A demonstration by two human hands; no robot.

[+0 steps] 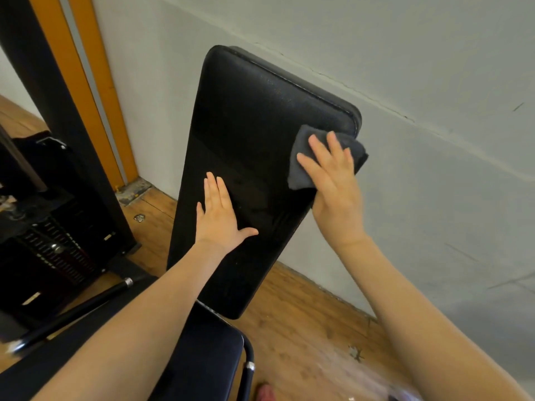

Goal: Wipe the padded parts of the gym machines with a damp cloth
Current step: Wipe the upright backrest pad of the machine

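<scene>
- Far left, nine o'clock: black weight stack (55, 250) in a dark frame, slotted plates catching a little light.
- Up at eleven o'clock: orange strip (86, 91) with a grey line down its middle, running along the wall (405, 68) to the wood floor (304, 308).
- Down at eight o'clock: black bar (75, 311) with a chrome collar, lying tilted across the machine's base.
- On the floor near nine o'clock of the pad: small metal piece (139, 217), too small to tell more.
- Dead centre: black backrest pad (254, 117), long and tilted, top end at twelve o'clock near the wall, bottom end at six o'clock above the seat (211, 351).
- Left hand (220, 213) flat on the pad's lower half, fingers straight and together pointing to twelve o'clock, thumb spread toward three o'clock, gripping nothing, just pressing.
- Faint streaky sheen on the pad at three o'clock of that thumb.
- Toward two o'clock: grey cloth (307, 169), folded, lying against the pad's right edge near the upper corner, part of it hanging past the edge.
- Right hand (333, 180) over the cloth, fingers spread and laid straight across it toward eleven o'clock, pushing it onto the pad; thumb out of sight behind the edge, so cannot tell whether wrapped around.
- Cracked line across the wall from twelve to three o'clock.
- Bottom edge, six o'clock: chrome-tipped seat tube (249, 369), and a pink blur (265, 393) on the floor, too blurred to name.
</scene>
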